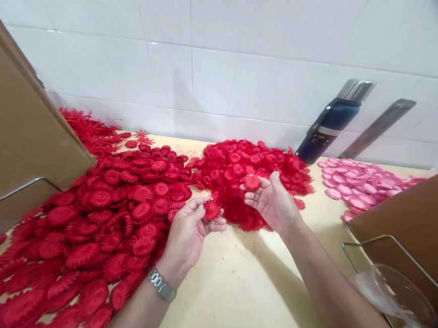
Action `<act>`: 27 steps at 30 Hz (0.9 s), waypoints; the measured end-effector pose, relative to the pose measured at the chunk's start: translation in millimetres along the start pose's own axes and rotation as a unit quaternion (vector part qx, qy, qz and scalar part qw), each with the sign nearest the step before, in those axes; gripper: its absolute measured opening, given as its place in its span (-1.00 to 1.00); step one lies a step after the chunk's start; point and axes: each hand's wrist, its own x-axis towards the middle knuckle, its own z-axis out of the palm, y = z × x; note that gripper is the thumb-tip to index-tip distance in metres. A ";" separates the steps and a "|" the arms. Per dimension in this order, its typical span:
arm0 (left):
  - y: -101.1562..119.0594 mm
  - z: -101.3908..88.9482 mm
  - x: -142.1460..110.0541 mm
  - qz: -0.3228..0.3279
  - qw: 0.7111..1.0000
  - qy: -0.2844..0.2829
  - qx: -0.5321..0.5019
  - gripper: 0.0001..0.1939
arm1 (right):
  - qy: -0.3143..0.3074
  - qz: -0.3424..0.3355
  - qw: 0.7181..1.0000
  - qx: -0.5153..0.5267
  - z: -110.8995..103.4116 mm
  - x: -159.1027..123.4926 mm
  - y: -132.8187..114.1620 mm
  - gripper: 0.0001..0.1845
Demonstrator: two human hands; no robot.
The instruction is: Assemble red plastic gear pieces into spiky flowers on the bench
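My left hand [193, 230], with a metal watch on its wrist, pinches a small red flower-shaped disc [211, 210] with toothed edges between thumb and fingers. To its right and slightly higher, my right hand [272, 201] has its thumb raised and its palm partly turned up. Another red disc [252, 182] rests at its fingertips. A big heap of red discs [124, 212] spreads under and left of my left hand. Behind both hands lies a second heap of frillier red pieces [249, 159].
Cardboard boxes [21, 118] flank the table on both sides. Near the white tiled wall stand a dark blue bottle [328, 124] and a leaning metal strip [377, 128]. Pink discs [357, 182] lie at the right, with a clear plastic container [402, 294] nearer me.
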 end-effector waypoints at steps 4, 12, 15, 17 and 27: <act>-2.6 1.7 -2.2 0.012 1.000 -0.013 0.025 -0.85 | 0.131 -0.174 0.955 -0.200 -14.7 3.9 1.3 -0.80; -8.3 4.3 -5.6 0.049 0.995 -0.029 0.084 -0.80 | 0.111 -0.304 0.775 -0.543 -7.6 -10.4 -12.8 -0.62; -11.8 3.6 -5.9 0.094 0.988 -0.049 0.109 -0.81 | -0.070 -0.207 0.874 -0.434 15.9 -23.9 -8.4 -0.77; -12.9 3.0 -6.5 0.111 0.984 -0.064 0.127 -0.80 | -0.142 -0.162 0.895 -0.391 27.9 -30.3 -2.4 -0.88; -10.4 2.3 -5.5 0.084 0.976 -0.088 0.180 -0.77 | -0.084 -0.219 0.893 -0.384 36.6 -36.3 6.7 -0.85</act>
